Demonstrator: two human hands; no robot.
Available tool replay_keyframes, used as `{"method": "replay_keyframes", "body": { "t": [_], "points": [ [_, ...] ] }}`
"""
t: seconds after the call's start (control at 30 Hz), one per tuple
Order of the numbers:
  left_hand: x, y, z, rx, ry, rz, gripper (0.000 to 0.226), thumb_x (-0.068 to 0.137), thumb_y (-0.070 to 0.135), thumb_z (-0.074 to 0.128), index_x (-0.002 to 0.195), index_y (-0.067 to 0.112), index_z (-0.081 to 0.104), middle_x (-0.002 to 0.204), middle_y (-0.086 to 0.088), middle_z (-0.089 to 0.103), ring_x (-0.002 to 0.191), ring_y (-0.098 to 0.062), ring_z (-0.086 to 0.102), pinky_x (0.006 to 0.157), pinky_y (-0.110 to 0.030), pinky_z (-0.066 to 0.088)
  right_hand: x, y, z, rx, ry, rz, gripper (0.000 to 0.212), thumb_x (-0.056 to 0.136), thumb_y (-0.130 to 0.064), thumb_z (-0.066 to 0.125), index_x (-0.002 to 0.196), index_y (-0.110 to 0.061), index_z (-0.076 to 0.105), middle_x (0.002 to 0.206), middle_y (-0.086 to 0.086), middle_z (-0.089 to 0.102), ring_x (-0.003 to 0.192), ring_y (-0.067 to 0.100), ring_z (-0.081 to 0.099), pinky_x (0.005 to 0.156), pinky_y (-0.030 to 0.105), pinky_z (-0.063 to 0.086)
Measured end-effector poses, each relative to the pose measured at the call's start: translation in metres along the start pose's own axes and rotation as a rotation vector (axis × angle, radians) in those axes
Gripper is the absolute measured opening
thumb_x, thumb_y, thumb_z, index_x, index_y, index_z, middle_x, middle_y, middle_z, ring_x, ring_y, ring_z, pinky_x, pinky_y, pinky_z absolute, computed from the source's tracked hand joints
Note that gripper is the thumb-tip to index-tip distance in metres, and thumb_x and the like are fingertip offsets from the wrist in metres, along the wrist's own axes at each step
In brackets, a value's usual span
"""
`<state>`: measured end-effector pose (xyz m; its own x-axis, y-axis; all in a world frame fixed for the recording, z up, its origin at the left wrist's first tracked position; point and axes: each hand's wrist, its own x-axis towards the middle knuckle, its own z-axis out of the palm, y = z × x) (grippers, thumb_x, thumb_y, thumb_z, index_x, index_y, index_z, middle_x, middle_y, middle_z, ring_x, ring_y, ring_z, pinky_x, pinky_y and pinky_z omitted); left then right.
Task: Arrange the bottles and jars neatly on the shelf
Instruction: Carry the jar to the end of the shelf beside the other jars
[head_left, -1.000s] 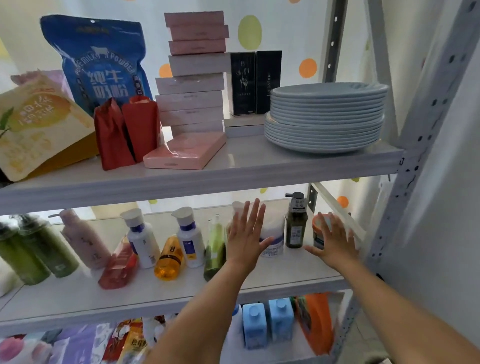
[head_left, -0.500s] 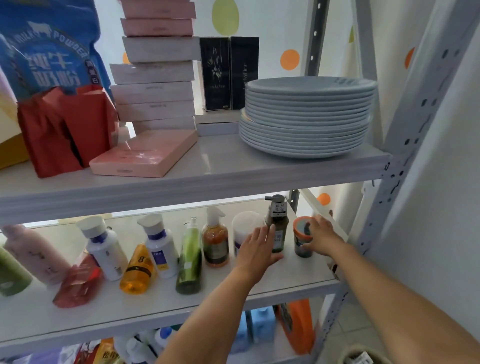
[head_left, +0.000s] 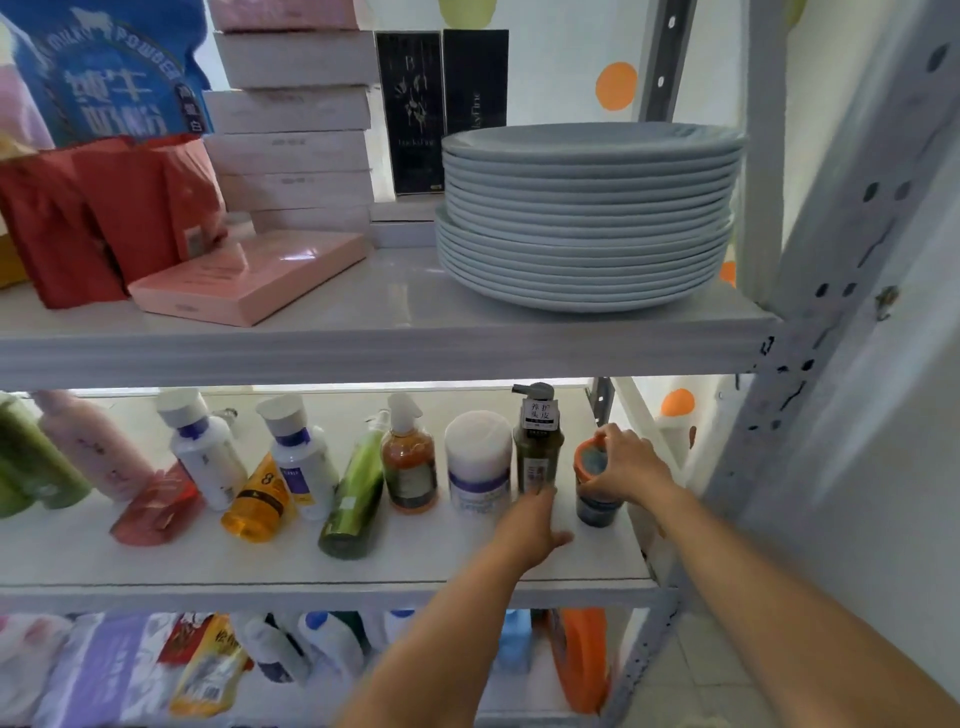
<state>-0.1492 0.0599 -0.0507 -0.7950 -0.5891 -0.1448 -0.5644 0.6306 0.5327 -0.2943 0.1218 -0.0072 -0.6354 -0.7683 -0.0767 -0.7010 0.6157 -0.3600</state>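
On the middle shelf (head_left: 311, 577) a row of bottles runs left to right. My right hand (head_left: 626, 465) grips a small dark jar with an orange rim (head_left: 595, 499) at the right end. My left hand (head_left: 532, 525) reaches toward the base of a dark green pump bottle (head_left: 537, 447), fingers apart, touching or almost touching it. To the left stand a white jar (head_left: 478, 462) and an amber pump bottle (head_left: 410, 467). A green bottle (head_left: 353, 493), an orange bottle (head_left: 257, 501) and a red pouch (head_left: 156, 506) lie tipped over.
Two white bottles (head_left: 208, 452) with blue bands, a pink bottle (head_left: 96, 447) and green bottles (head_left: 31, 462) fill the left. A stack of grey plates (head_left: 587, 218), boxes and bags sit on the upper shelf. The metal upright (head_left: 810, 338) stands right. Detergent bottles fill the lower shelf.
My left hand has slid right, from the white jar to in front of the dark green pump bottle. My right hand stays on the orange-rimmed jar. The view has shifted slightly left and down.
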Motion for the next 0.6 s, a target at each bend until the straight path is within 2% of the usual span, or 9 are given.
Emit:
{"method": "replay_keyframes", "body": {
  "t": [0.07, 0.17, 0.27, 0.4, 0.47, 0.53, 0.6],
  "points": [
    [0.001, 0.008, 0.005, -0.084, -0.037, -0.021, 0.075, 0.082, 0.031, 0.071, 0.144, 0.014, 0.031, 0.147, -0.008, 0.038, 0.134, -0.026, 0.039, 0.107, -0.038, 0.037, -0.001, -0.001, -0.004, 0.068, -0.033, 0.017, 0.088, 0.06, -0.043, 0.081, 0.133, -0.02, 0.038, 0.127, 0.004, 0.052, 0.114, 0.023, 0.05, 0.092, 0.037, 0.05],
    [0.004, 0.021, 0.01, -0.399, -0.045, -0.023, 0.076, 0.073, 0.021, 0.08, 0.136, 0.014, 0.038, 0.136, -0.006, 0.048, 0.127, -0.022, 0.045, 0.103, -0.032, 0.04, -0.003, -0.004, -0.012, 0.24, -0.089, 0.052, 0.082, 0.061, -0.039, 0.082, 0.131, -0.017, 0.044, 0.129, 0.005, 0.054, 0.116, 0.024, 0.052, 0.094, 0.035, 0.049],
    [0.01, 0.026, 0.015, -0.642, -0.013, -0.052, 0.08, 0.068, 0.015, 0.083, 0.134, 0.017, 0.038, 0.131, -0.002, 0.051, 0.123, -0.017, 0.048, 0.1, -0.028, 0.042, -0.007, -0.011, -0.024, 0.426, -0.072, 0.055, 0.072, 0.067, -0.036, 0.081, 0.128, -0.014, 0.049, 0.131, 0.008, 0.054, 0.117, 0.026, 0.053, 0.093, 0.035, 0.049],
    [0.011, 0.032, 0.013, -0.856, 0.027, -0.056, 0.069, 0.071, 0.001, 0.078, 0.129, 0.014, 0.045, 0.112, 0.003, 0.055, 0.104, -0.011, 0.052, 0.077, -0.011, 0.044, -0.014, -0.017, -0.037, 0.547, -0.064, 0.027, 0.07, 0.072, -0.033, 0.079, 0.131, -0.01, 0.048, 0.134, 0.011, 0.052, 0.119, 0.028, 0.052, 0.091, 0.034, 0.047],
    [0.009, 0.032, 0.012, -0.885, 0.034, -0.055, 0.066, 0.071, 0.001, 0.078, 0.127, 0.014, 0.047, 0.11, 0.003, 0.057, 0.102, -0.013, 0.054, 0.076, -0.013, 0.045, -0.017, -0.018, -0.037, 0.641, -0.05, 0.022, 0.07, 0.074, -0.032, 0.077, 0.133, -0.013, 0.045, 0.136, 0.013, 0.05, 0.117, 0.029, 0.052, 0.086, 0.033, 0.048],
    [0.008, 0.031, 0.012, -0.902, 0.026, -0.071, 0.067, 0.069, 0.004, 0.08, 0.127, 0.015, 0.046, 0.115, -0.002, 0.059, 0.107, -0.018, 0.057, 0.085, -0.022, 0.05, -0.021, -0.015, -0.033, 0.804, -0.021, 0.028, 0.075, 0.071, -0.037, 0.078, 0.134, -0.014, 0.043, 0.135, 0.014, 0.05, 0.11, 0.026, 0.053, 0.083, 0.031, 0.049],
    [0.006, 0.026, 0.011, -0.927, 0.032, -0.075, 0.07, 0.07, 0.006, 0.079, 0.128, 0.016, 0.043, 0.119, -0.006, 0.058, 0.106, -0.021, 0.058, 0.085, -0.025, 0.052, -0.028, -0.011, -0.027, 1.055, -0.006, 0.035, 0.099, 0.054, -0.052, 0.083, 0.135, -0.015, 0.039, 0.135, 0.014, 0.05, 0.113, 0.027, 0.054, 0.088, 0.035, 0.051]
  ]
}}
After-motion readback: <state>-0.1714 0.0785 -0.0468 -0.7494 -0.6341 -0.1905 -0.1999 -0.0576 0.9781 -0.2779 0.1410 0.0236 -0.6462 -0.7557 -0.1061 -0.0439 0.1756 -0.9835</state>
